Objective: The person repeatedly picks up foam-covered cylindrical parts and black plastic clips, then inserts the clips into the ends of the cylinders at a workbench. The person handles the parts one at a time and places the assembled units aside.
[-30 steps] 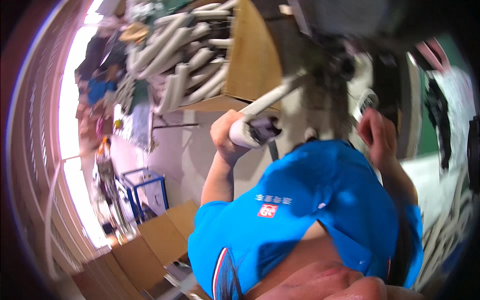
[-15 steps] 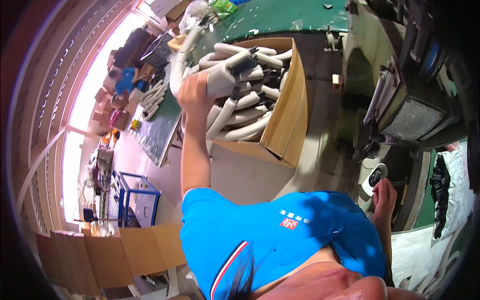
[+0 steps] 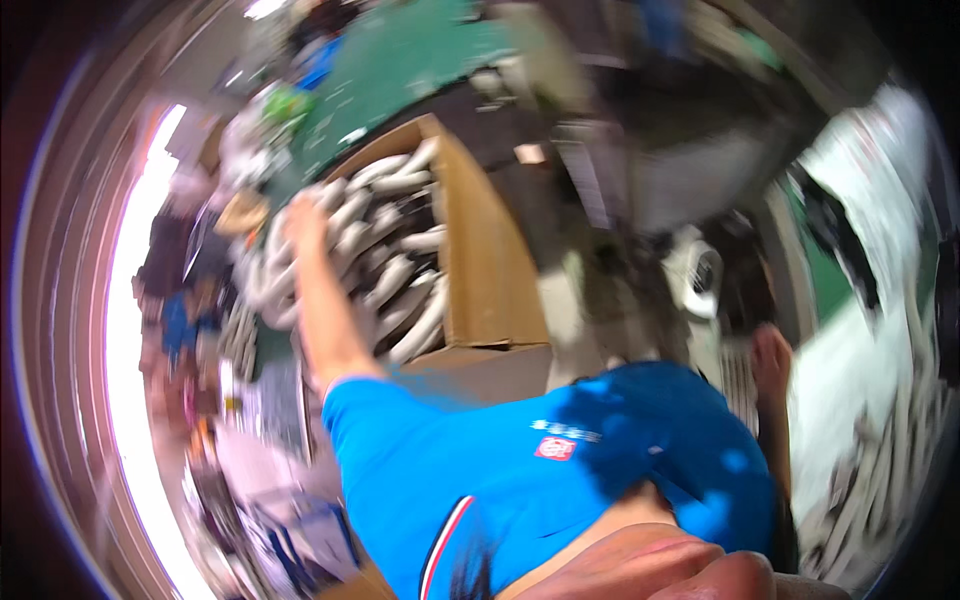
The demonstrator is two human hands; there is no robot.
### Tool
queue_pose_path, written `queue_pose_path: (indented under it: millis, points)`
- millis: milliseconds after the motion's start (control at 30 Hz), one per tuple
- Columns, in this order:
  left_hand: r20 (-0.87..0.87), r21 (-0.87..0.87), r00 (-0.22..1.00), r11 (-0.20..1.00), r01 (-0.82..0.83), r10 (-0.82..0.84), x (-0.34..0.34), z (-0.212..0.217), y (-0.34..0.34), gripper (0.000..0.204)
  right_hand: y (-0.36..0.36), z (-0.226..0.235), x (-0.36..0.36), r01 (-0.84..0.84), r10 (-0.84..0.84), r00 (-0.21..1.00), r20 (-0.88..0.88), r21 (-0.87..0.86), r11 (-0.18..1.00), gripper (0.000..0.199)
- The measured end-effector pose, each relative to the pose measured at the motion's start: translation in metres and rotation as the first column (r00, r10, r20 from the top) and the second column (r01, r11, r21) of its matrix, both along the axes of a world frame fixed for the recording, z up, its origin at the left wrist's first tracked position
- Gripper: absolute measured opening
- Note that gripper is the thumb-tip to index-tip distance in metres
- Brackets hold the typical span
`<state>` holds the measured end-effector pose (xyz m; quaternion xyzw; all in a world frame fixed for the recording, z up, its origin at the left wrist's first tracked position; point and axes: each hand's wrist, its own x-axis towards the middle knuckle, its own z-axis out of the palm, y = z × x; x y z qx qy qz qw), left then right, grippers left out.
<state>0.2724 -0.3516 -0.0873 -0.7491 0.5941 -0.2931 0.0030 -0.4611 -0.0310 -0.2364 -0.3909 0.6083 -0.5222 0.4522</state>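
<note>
My left hand (image 3: 306, 216) is stretched out to the upper left, over the pale grey curved foam tubes (image 3: 400, 260) heaped in a cardboard box (image 3: 485, 265). Its fingers are blurred against the tubes, so whether they grip one cannot be told. Some tubes have dark ends or dark gaps between them. On the right side my right hand (image 3: 771, 357) hangs low, away from the box, near a white shoe (image 3: 701, 277). Its fingers are smeared, and no object shows in it.
Behind the box lies a green tabletop (image 3: 410, 55). A large dark machine (image 3: 700, 175) stands at the upper right. White sheeting (image 3: 850, 385) and more pale tubes (image 3: 890, 460) lie far right. A blue metal frame (image 3: 310, 540) is at lower left.
The view has swung, shifting box and table leftward with blur. My left hand, earlier raised holding a pale tubular piece over the box, is now at the heap's left side; that piece is no longer distinct.
</note>
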Motion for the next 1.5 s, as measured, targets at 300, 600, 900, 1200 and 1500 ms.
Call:
queue_pose_path:
  millis: [300,600,900,1200,1500]
  points:
    - [-0.769,0.19,0.53,0.665,0.723,-0.357,-0.196,-0.11,0.137,0.049,0.048,-0.05,-0.163,0.461,0.046,0.277,-0.96,0.175,0.87,0.04]
    - [-0.689,0.698,0.721,0.2,0.688,-0.075,-0.35,-0.185,0.226,0.036,0.181,-0.071,-0.341,0.744,0.515,0.349,-0.783,0.566,0.356,0.024]
    - [-0.853,0.442,0.379,-0.111,0.89,-0.359,-0.534,-0.144,0.234,0.036,0.175,-0.064,-0.399,0.536,0.607,0.355,-0.711,0.687,0.491,0.016]
    - [-0.972,0.116,0.083,-0.139,0.983,-0.221,-0.66,-0.137,0.262,0.045,0.099,0.004,-0.307,0.06,0.346,0.571,-0.744,0.458,0.887,0.041]
    - [-0.758,-0.336,-0.52,0.448,0.828,0.393,-0.648,-0.083,0.243,0.041,-0.054,0.002,-0.265,0.016,-0.093,0.79,-0.606,-0.13,0.991,0.046]
